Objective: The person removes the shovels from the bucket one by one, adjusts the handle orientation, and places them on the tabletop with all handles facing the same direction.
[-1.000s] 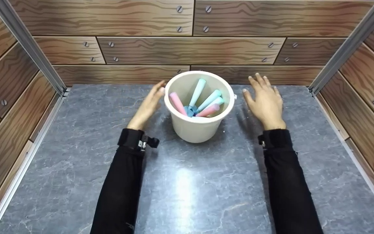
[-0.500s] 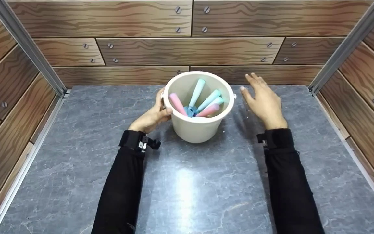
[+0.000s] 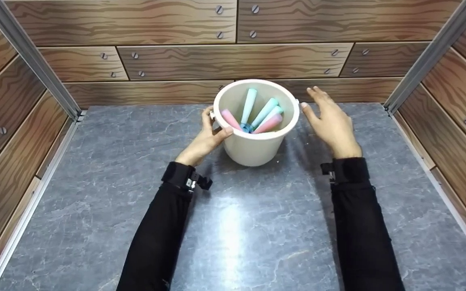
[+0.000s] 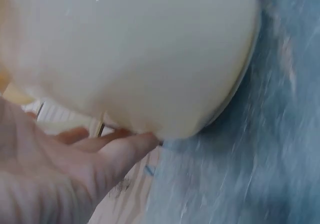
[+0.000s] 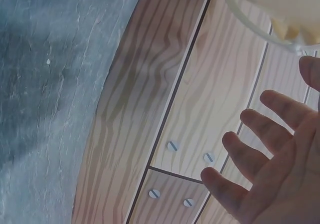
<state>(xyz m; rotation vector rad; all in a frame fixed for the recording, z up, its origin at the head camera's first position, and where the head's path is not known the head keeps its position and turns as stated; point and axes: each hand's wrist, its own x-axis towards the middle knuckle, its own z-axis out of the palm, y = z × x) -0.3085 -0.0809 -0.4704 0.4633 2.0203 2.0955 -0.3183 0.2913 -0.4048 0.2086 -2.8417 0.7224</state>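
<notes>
Within one bucket | three teal sticks, two pink sticks | left fingers spread against it | right fingers spread, empty

A cream-white bucket sets off three mint sticks, a deeper green at their tips, two pink sticks and a blue piece. Black sleeves meet black straps, one showing a glint of silver. The table is slate grey, marbled with thin pale veins and streaked by a white glare; from the wrists it reads bluer. Walls are printed in tan and brown planks, with dark wavy grain, black seams and grey slotted screw heads. Posts are plain grey, and a pale strip edges the table.
</notes>
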